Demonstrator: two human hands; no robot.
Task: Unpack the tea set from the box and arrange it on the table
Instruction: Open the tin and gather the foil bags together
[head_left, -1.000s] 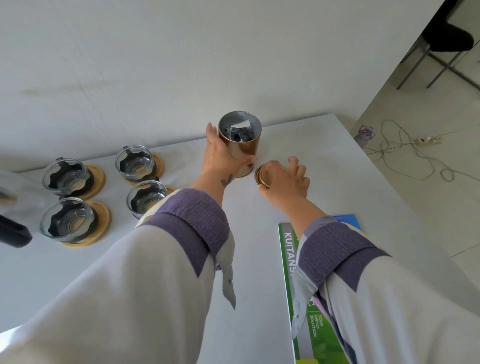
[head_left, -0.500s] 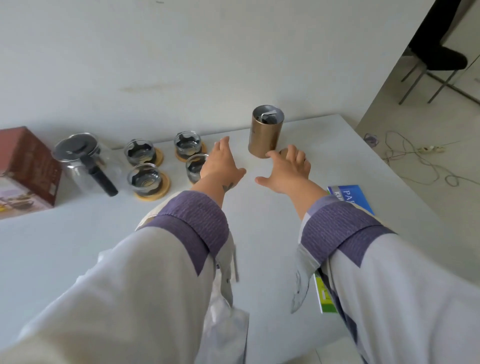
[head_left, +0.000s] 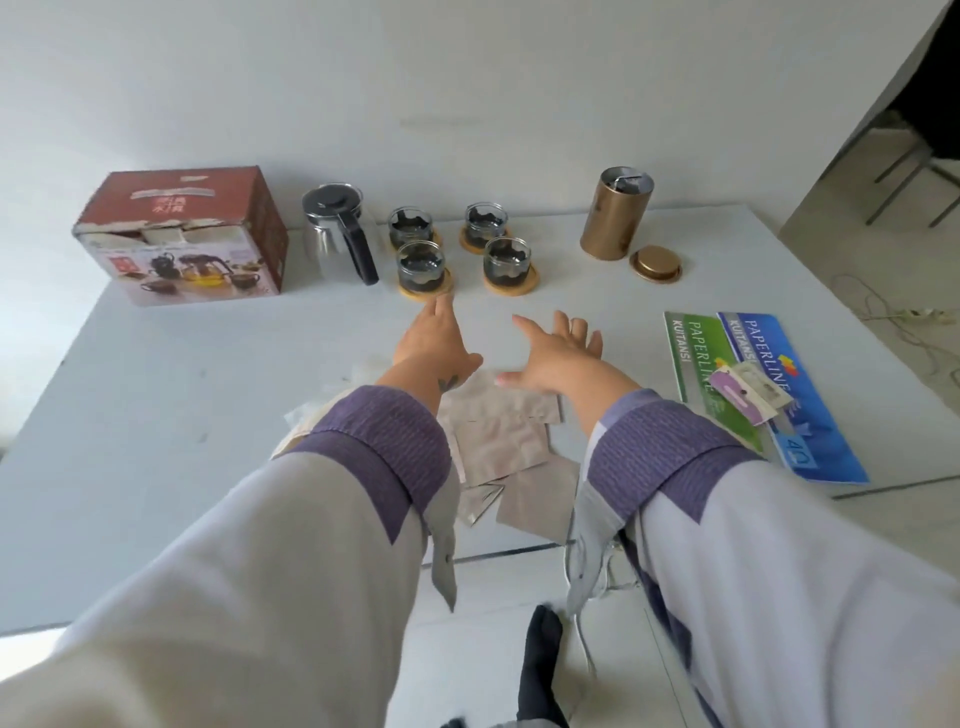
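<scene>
The red tea set box (head_left: 187, 236) stands at the back left of the white table (head_left: 156, 395). To its right are the glass teapot (head_left: 340, 234) with a black handle and several glass cups (head_left: 422, 262) on wooden coasters. An open gold canister (head_left: 615, 213) stands further right, its lid (head_left: 655, 264) lying beside it. My left hand (head_left: 439, 343) and my right hand (head_left: 558, 356) hover over the table's middle, fingers spread, holding nothing. Both are in front of the cups and apart from them.
Beige wrapping sheets (head_left: 498, 431) lie under my wrists near the front edge. Green and blue paper pads (head_left: 753, 384) with a small packet on top lie at the right. Beyond the right edge are floor cables (head_left: 883, 312) and chair legs (head_left: 914, 171).
Both hands let go of the canister and its lid and pulled back toward me. The view drew away, so the box, teapot and wrapping sheets came into sight.
</scene>
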